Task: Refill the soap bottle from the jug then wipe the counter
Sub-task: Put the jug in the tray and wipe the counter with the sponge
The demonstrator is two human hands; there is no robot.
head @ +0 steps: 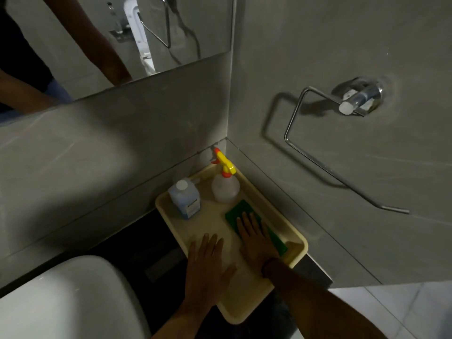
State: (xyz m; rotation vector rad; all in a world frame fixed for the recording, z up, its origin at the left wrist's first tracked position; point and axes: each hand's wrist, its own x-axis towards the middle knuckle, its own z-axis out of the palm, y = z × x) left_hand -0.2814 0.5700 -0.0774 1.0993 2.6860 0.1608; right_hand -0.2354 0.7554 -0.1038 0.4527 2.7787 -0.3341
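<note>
**Resting hands, nothing poured yet**

White-capped blue plastic jug (184, 198) and clear yellow-triggered spray bottle (225, 189) stand closed on the cream plastic tray (215, 223). The left hand (208, 263) lies flat, empty; the right hand (256, 238) presses a green rectangular pad (236, 214), fingers straight. Pouring and wiping apparently remain.

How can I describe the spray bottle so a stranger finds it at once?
Find the cream tray in the corner where two grey walls meet. The spray bottle stands at its far end. Unlike the white-capped blue bottle beside it, it is clear with a yellow trigger.
</note>
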